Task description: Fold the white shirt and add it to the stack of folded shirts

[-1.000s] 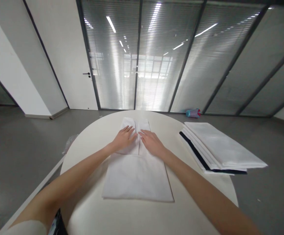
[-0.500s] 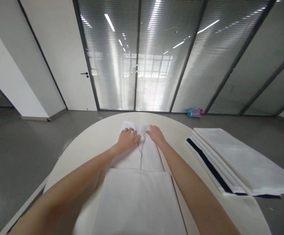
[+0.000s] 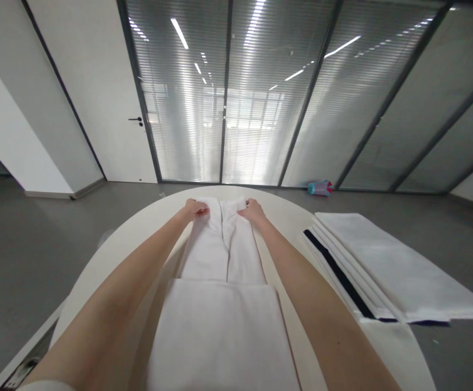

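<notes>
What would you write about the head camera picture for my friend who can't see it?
A person's bare left hand and right hand pinch the far end of a long folded white cloth on a round cream table. A stack of folded white cloths with dark edges lies to the right, and glass office walls with blinds stand behind.

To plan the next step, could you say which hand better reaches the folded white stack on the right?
Probably the right hand: it is on the right edge of the white cloth, nearest the stack; the left hand is across the cloth.

Two bare forearms [image 3: 122, 288], bare hands [image 3: 194, 209], a white sleeve edge [image 3: 46, 387] at lower left
</notes>
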Motion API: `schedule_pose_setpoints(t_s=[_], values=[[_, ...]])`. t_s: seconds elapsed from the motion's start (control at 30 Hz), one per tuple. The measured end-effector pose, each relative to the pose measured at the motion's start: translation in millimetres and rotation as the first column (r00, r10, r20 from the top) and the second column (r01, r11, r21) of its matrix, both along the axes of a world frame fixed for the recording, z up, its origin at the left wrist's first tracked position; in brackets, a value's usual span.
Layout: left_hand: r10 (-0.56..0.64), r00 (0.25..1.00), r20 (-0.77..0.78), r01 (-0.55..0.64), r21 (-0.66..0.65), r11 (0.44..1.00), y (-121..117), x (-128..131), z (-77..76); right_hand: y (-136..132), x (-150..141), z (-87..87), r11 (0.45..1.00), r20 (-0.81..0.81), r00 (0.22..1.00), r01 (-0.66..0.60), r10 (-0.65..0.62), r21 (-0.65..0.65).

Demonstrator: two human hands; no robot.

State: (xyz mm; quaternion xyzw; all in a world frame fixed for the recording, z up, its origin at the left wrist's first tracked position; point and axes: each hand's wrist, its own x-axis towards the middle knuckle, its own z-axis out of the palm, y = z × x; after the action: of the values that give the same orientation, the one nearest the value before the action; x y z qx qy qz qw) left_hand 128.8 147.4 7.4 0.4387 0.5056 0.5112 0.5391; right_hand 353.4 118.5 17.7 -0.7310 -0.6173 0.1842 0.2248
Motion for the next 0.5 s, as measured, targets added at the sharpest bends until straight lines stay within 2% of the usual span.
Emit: schedule_pose_setpoints(t_s=[0.1, 0.17, 0.23, 0.33, 0.4, 0.5], values=[[0.015, 0.998, 0.058, -0.016, 0.028, 0.999, -23, -3, 21.0, -19, -1, 13.9, 0.996, -0.248, 0.968, -0.016, 0.039, 0.093], [0.008, 0.994, 0.105, -0.017, 0.087, 0.996, -51, -9, 33.1, -39, 2, 19.2, 0.984, -0.449, 0.885, -0.051, 0.123, 0.168], [-0.045, 0.989, 0.141, 0.02, 0.17, 0.985, -87, -18, 39.5, -65, 7, 17.9, 0.961, -0.557, 0.8, -0.088, 0.226, 0.263], [-0.144, 0.979, 0.145, 0.109, 0.226, 0.968, -142, -34, 35.6, -111, 14, 3.1, 0.909, -0.563, 0.745, -0.14, 0.357, 0.392], [-0.134, 0.979, 0.155, 0.112, 0.142, 0.983, -169, -44, 26.3, -140, 17, -11.2, 0.904, -0.573, 0.725, -0.166, 0.382, 0.393], [-0.048, 0.978, 0.204, 0.056, -0.033, 0.998, -190, -54, 11.1, -170, 14, -27.4, 0.943, -0.658, 0.685, -0.141, 0.313, 0.303]])
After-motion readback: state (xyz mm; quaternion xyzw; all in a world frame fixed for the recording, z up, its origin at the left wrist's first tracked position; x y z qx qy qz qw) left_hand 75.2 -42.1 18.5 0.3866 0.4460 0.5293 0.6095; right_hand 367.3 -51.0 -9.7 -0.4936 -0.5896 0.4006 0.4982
